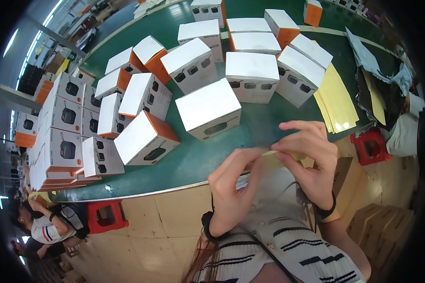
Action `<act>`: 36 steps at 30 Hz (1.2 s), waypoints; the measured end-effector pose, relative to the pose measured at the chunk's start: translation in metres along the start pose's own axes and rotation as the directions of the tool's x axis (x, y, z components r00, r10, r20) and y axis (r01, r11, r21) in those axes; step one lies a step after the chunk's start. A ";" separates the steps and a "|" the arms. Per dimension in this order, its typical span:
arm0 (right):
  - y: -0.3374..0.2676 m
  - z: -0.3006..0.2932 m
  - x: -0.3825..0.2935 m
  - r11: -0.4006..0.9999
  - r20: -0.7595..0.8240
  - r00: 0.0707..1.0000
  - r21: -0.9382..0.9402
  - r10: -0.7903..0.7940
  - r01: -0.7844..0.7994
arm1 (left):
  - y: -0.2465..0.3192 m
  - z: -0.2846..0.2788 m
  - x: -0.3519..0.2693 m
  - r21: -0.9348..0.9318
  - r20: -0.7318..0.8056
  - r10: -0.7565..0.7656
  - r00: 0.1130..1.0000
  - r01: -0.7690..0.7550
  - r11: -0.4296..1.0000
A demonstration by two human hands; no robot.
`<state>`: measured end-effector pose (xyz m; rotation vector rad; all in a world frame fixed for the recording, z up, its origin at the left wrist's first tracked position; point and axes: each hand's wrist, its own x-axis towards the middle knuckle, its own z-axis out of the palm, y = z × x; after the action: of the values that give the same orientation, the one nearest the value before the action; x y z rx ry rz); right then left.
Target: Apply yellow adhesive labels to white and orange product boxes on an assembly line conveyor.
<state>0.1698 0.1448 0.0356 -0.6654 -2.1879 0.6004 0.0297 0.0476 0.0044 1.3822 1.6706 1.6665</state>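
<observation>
My left hand [235, 187] and my right hand [310, 159] meet just off the near edge of the green-topped table [198, 162]. Between their fingertips they pinch a thin pale yellow sheet or sticker [278, 160], seen almost edge-on. Beyond my hands stands a white product box [209, 109] with a speaker picture on its side. Left of it a white and orange box [147, 141] lies at a slant. More such boxes crowd around them. A stack of yellow sheets [334, 99] rests on the table beyond my right hand.
Stacked speaker boxes [65, 141] rise at the table's left end. Torn plastic wrapping [375, 85] lies at the right. Red stools [108, 216] stand by the table, and brown cartons [379, 230] are on the floor at right. A seated person [47, 226] is at far left.
</observation>
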 end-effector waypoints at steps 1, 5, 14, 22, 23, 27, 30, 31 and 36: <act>0.000 0.001 0.000 1.000 -0.005 1.000 0.008 0.005 -0.005 | 0.002 -0.001 0.000 0.000 -0.001 -0.002 1.000 0.002 1.000; -0.002 0.009 -0.002 0.999 0.013 1.000 0.048 0.014 -0.015 | -0.002 -0.004 -0.001 -0.001 -0.008 -0.031 0.999 0.031 1.000; -0.002 0.031 -0.007 0.988 -0.041 0.999 0.149 -0.034 0.040 | -0.008 -0.005 -0.001 -0.003 -0.111 0.024 0.994 -0.025 1.000; -0.013 0.042 -0.003 0.974 0.002 0.998 0.217 0.068 -0.067 | -0.012 -0.015 -0.001 -0.038 -0.158 -0.023 0.987 0.017 0.999; -0.014 0.044 -0.002 0.961 0.002 0.991 0.246 0.131 -0.128 | -0.014 -0.016 -0.001 -0.033 -0.165 -0.020 0.986 0.015 0.999; -0.012 0.043 -0.001 0.981 0.050 0.995 0.172 0.088 -0.095 | -0.016 -0.015 -0.001 -0.077 -0.180 0.013 0.984 -0.027 0.997; -0.006 0.044 -0.002 0.970 0.025 0.999 0.240 0.040 -0.045 | -0.013 -0.018 -0.003 -0.073 -0.162 -0.054 0.985 0.042 0.996; -0.005 0.044 -0.002 0.976 0.027 1.000 0.220 -0.001 -0.005 | -0.012 -0.019 -0.002 -0.073 -0.162 -0.054 0.985 0.043 0.996; -0.004 0.045 -0.001 0.992 0.043 0.998 0.119 -0.040 0.035 | -0.025 -0.020 0.001 -0.154 -0.242 -0.045 0.969 0.007 0.988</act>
<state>0.1353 0.1320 0.0101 -0.5523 -2.1826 0.7253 0.0038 0.0428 -0.0146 1.1155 1.6406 1.9715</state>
